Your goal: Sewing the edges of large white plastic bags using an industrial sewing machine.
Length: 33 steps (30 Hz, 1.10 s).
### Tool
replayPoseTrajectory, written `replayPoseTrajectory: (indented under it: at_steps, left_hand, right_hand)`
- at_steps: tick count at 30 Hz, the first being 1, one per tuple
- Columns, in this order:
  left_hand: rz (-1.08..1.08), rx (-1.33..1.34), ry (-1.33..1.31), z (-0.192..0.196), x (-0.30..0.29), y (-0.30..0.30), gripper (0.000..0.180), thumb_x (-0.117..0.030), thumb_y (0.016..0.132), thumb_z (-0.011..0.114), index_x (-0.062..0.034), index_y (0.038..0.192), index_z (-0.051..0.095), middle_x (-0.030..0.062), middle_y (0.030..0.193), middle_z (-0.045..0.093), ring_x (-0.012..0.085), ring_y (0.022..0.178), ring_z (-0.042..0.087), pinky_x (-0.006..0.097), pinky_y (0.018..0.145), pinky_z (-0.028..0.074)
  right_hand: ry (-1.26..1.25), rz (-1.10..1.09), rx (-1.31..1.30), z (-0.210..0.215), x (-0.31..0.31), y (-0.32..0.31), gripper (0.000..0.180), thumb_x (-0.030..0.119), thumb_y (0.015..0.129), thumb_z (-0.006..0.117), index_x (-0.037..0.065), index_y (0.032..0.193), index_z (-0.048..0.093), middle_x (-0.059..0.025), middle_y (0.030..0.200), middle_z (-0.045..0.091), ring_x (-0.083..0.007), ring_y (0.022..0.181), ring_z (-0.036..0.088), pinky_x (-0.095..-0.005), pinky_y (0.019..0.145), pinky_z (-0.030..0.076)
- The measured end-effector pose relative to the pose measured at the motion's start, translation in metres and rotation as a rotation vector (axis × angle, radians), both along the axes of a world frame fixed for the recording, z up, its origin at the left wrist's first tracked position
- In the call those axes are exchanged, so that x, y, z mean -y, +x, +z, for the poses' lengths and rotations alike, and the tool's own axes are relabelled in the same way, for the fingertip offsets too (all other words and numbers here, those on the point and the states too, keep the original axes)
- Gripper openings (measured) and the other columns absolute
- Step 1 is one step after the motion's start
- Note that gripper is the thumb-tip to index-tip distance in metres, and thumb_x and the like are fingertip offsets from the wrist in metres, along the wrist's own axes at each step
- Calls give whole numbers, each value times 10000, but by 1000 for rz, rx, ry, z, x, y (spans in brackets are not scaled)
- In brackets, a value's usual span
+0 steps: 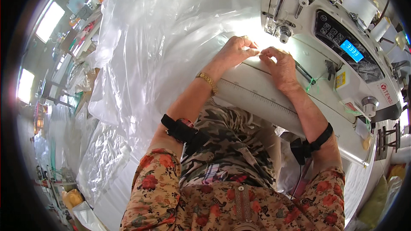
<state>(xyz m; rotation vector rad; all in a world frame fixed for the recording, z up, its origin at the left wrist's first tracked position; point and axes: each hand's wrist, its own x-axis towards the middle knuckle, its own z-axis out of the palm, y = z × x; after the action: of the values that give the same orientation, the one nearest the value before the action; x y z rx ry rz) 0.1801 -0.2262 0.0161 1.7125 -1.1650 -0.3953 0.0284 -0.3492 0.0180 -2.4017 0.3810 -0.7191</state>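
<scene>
My left hand (234, 52) and my right hand (281, 67) meet fingertip to fingertip, just in front of the needle area of a white sewing machine (309, 1). Thumb and forefinger are pinched together on each hand. Whatever lies between the fingertips is too small and washed out by the bright lamp to name. Beneath the wrists runs the pale machine bed (261, 86), with a ruler scale (257, 96) along it. A large sheet of clear plastic (162, 21) spreads out left of my left hand and reaches up to the machine.
On the machine is a dark control panel (332, 32) with a lit blue display. White thread cones (360, 1) stand behind it. Tweezers or a similar dark slim tool (305, 72) lie by my right hand, near green thread (311, 84). More crumpled plastic (105, 158) hangs at the left.
</scene>
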Motion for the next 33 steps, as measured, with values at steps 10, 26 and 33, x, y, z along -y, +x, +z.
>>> replayPoseTrajectory:
  at_steps: [10,26,33]
  left_hand:
    - [-10,418,17,-2,-12,-7,240,-207,897,648,22,946,702,131,1080,665,285,1073,611,377,946,473]
    - [133,497,3,-7,4,-18,206,-161,836,660,31,897,616,219,1010,616,354,1105,577,428,954,455]
    - [142,454,3,-9,7,-15,106,-93,808,657,0,844,622,179,1003,626,361,961,619,444,864,494]
  right_hand:
    - [-215,27,-8,-8,10,9,101,185,938,620,107,973,674,-102,820,691,-309,793,644,-424,817,465]
    - [-412,-16,30,-11,7,11,155,173,886,637,24,920,612,-163,886,620,-350,903,575,-454,816,440]
    - [-455,-65,-30,-10,5,8,141,151,869,653,54,969,676,-167,1015,662,-350,989,608,-448,883,459]
